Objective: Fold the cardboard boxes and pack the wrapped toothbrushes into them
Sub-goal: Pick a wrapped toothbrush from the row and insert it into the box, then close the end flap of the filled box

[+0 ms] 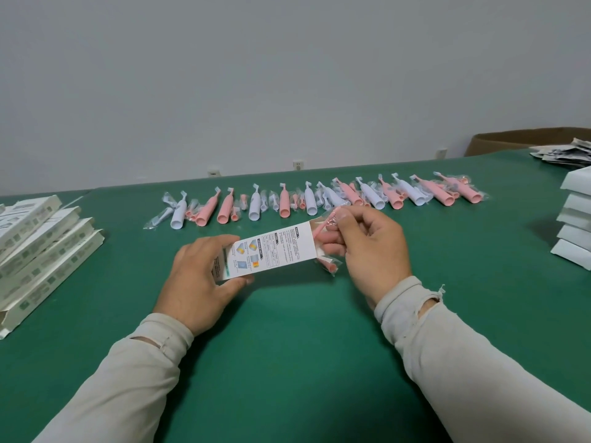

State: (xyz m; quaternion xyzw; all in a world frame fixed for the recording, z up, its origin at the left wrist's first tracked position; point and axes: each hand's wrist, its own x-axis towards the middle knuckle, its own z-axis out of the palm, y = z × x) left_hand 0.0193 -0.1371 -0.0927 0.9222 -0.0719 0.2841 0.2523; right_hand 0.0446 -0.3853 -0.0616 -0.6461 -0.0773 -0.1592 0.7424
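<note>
My left hand point(200, 276) grips the near end of a white printed cardboard box point(271, 251), held just above the green table point(287, 330). At the box's open far end, my right hand point(371, 251) pinches a pink toothbrush in clear wrap point(327, 247). Part of the wrapped brush sticks out at the box mouth, its pink base hanging below. A long row of wrapped pink and white toothbrushes point(319, 199) lies across the table beyond my hands.
Printed boxes point(41, 251) lie stacked at the table's left edge. A stack of white boxes point(575, 225) stands at the right edge, with a heap of printed leaflets point(566, 153) behind it and a brown carton point(524, 140) beyond the table.
</note>
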